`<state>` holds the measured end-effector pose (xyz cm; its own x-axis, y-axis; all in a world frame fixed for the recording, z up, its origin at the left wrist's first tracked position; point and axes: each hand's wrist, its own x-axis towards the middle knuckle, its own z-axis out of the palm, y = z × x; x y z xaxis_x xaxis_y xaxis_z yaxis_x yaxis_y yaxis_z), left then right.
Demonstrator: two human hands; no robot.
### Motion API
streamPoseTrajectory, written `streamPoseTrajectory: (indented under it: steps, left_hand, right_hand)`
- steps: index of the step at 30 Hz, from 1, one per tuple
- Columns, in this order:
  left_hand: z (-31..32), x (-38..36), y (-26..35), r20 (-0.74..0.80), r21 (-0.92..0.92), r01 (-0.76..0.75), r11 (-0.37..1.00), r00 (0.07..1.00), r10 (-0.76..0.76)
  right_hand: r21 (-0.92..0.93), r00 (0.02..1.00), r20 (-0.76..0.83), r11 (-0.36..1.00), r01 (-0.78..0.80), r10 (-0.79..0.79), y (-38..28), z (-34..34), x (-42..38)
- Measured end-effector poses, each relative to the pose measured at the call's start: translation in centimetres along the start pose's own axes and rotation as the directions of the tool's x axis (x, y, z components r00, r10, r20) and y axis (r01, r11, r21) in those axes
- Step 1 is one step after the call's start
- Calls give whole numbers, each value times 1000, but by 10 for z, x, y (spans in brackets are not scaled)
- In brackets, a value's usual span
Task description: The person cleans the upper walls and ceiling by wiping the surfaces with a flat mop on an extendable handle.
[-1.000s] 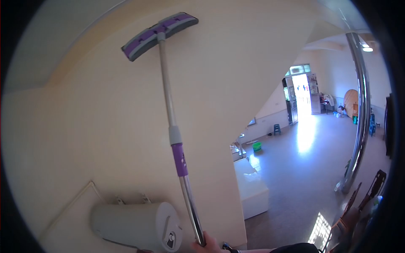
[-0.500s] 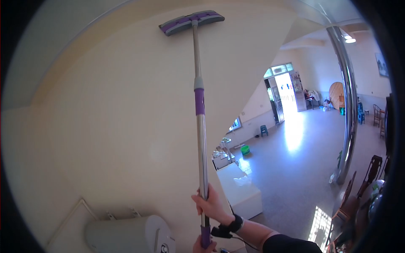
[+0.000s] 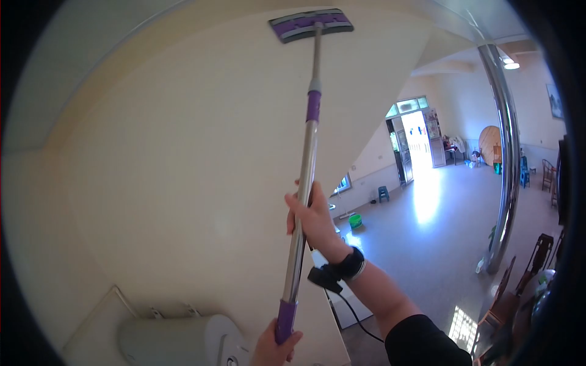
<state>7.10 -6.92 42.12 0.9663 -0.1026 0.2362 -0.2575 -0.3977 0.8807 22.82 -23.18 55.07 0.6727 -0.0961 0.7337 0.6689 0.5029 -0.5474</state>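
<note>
A flat mop [image 3: 309,146] with a silver pole and purple sleeves stretches upward along the cream wall [image 3: 171,183]. Its purple and grey head [image 3: 299,24] lies against the wall high up, near the ceiling edge. My right hand [image 3: 314,219], with a black band on the wrist, is wrapped round the middle of the pole. Lower down, my left hand [image 3: 274,346] grips the purple handle end, partly cut off by the bottom edge of the view.
A white cylindrical water heater [image 3: 177,341] hangs at the lower left. Right of the wall, a large room holds a shiny metal column [image 3: 503,140], a green bucket [image 3: 355,221], a blue stool [image 3: 383,194] and dark wooden chairs [image 3: 537,256]. A doorway [image 3: 418,140] stands open.
The mop head has moved right and slightly up along the wall. Both hands have risen with the pole; it now leans right, and my left hand sits further left.
</note>
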Motion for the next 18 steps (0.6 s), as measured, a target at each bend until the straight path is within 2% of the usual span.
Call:
streamPoseTrajectory:
  steps: [1,3,5,7,12,15,17,18]
  left_hand:
    - [-7,9,12,-5,-6,-2,1000,1000,2]
    - [-24,30,37,184,-54,74,996,981,-63]
    - [-38,42,71,154,-41,-12,999,988,18]
    - [-54,58,97,152,-36,-40,999,987,45]
    - [-82,56,141,117,-69,-83,994,989,90]
    - [-89,40,137,69,-86,-94,992,993,100]
    - [-71,21,122,43,-85,-95,992,994,99]
    - [-65,5,105,28,-115,-71,991,997,74]
  right_hand:
    - [-2,1000,8,1000,0,0,-6,-3,12]
    - [10,998,-17,998,59,-59,-15,-11,40]
    - [7,994,-32,994,106,-106,-28,-14,71]
    - [-28,990,-100,995,95,-97,-48,-9,98]
    - [-43,988,-102,993,114,-118,-77,-6,150]
    - [-57,981,-112,986,154,-160,-80,-1,161]
    - [-25,981,-102,986,163,-165,-75,-8,140]
    - [-68,985,-39,984,167,-170,-66,-7,127]
